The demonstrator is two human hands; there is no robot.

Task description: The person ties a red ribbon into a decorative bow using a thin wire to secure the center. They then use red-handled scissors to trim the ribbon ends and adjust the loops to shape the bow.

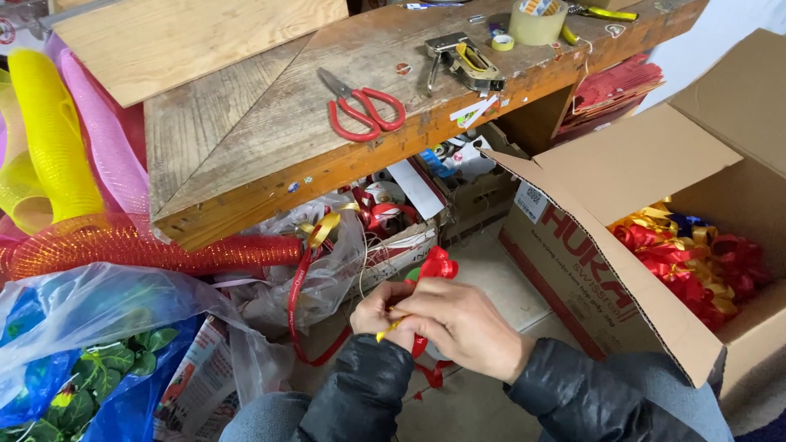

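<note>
Pinching a red ribbon bow (436, 265) between both hands, low centre of view, above the floor in front of the person's knees. Right hand (463, 323) lies over the top, fingers curled closed on the ribbon; left hand (378, 315) sits just beside it at 9 o'clock, fingers also closed, touching the right. A short yellow ribbon end (386, 332) pokes out between the two hands. Loops of the bow stand up at 12 o'clock of the hands; red tails hang down at 6 o'clock.

At 3 o'clock: an open cardboard box (622, 270) holding a heap of red and gold bows (696, 262). At 12 o'clock: a worn wooden bench (270, 139) carrying red-handled scissors (364, 110), a staple gun (463, 61) and a roll of clear tape (536, 23). At 10 o'clock: rolls of yellow, pink and red mesh (98, 205). At 8 o'clock: a clear plastic bag with green artificial leaves (106, 368).
</note>
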